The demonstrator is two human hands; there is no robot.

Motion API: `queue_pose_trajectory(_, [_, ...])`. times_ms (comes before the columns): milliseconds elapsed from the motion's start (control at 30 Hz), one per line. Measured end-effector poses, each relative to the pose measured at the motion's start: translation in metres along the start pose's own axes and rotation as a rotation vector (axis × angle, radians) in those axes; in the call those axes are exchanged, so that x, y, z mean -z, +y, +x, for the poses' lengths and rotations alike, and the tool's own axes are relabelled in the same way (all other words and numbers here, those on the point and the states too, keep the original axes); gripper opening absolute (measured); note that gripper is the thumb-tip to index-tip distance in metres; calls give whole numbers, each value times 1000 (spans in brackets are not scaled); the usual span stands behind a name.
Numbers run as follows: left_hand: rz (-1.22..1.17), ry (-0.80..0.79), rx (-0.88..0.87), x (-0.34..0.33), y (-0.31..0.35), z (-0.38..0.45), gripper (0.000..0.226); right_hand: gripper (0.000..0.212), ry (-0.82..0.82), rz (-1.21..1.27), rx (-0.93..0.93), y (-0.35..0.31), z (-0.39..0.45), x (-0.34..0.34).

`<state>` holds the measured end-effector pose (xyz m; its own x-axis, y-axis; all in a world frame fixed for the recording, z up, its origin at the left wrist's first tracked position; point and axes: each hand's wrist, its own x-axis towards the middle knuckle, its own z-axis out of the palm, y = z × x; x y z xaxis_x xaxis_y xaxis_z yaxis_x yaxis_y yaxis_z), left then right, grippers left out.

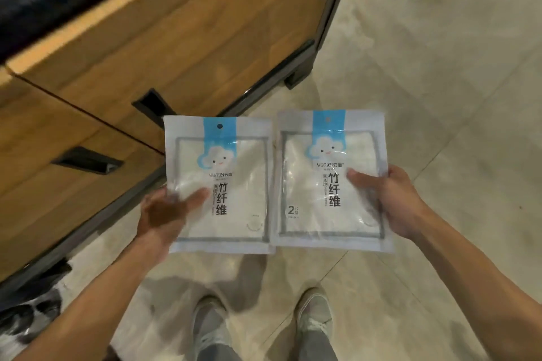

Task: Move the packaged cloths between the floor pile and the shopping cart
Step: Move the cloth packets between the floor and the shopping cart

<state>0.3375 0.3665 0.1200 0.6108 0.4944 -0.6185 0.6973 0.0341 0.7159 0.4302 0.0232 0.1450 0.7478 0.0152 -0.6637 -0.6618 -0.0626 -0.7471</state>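
A: Start big: the wooden cabinet, dark-framed, with recessed drawer pulls, runs along the tiled floor. The person stands just beside its corner, shoes planted.

B: And the goods?

A: Two packaged cloths, held flat and side by side above the floor, clear of the cabinet's foot. The left hand grips the left packet at its lower outer edge, thumb on top. The right hand pinches the right packet the same way.

B: How will they handle?

A: Light, I'd judge, soft cloth in slick plastic. Floppy and slippery, so hold the sealed border or the folded middle.

B: Obstacles?

A: Neither cart nor pile shows. Something dark and white lies at the cabinet's near end; too blurred to name. The cabinet corner is the one thing to swing around.
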Motion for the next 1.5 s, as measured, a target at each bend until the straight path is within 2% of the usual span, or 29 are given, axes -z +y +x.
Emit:
queue_pose_trajectory(100, [-64, -108, -26, 21, 50, -51, 14, 20, -34, 20, 14, -53, -52, 3])
queue_pose_trajectory(200, [-115, -131, -72, 47, 101, -105, 7, 25, -58, 50, 45, -108, -105, 2])
queue_pose_trajectory(300, [-114, -80, -101, 78, 145, -152, 9, 18, -59, 52, 73, -162, -161, 0])
queue_pose_trajectory(400, [-105, -5, -118, 117, 192, -196, 12, 21, -84, 54, 80, -217, -217, -6])
queue_pose_trajectory(500, [-79, 49, -131, 163, 238, -242, 11, 28, -134, 18, 107, -272, -272, -17])
queue_pose_trajectory(667, [-107, 141, -170, 250, 290, -317, 14, 22, -251, 14, 144, -347, -352, -48])
queue_pose_trajectory(767, [-148, 205, -191, 302, 301, -355, 21, 21, -316, 18, 183, -381, -392, -79])
queue_pose_trajectory(967, [-190, 368, -270, 386, 321, -431, 18, 23, -459, -8, 289, -431, -454, -151])
queue_pose_trajectory(1200, [-333, 579, -295, 442, 323, -523, 25, 17, -696, -42, 355, -465, -517, -210])
queue_pose_trajectory(1267, [-394, 631, -278, 449, 313, -553, 39, 13, -766, -87, 360, -471, -533, -219])
queue_pose_trajectory(1367, [-480, 737, -271, 453, 285, -600, 78, 11, -883, -172, 385, -472, -556, -233])
queue_pose_trajectory(1400, [-496, 774, -254, 453, 275, -616, 78, 10, -925, -195, 388, -470, -564, -238])
queue_pose_trajectory(1500, [-532, 885, -224, 450, 251, -667, 35, 9, -1041, -236, 403, -459, -589, -254])
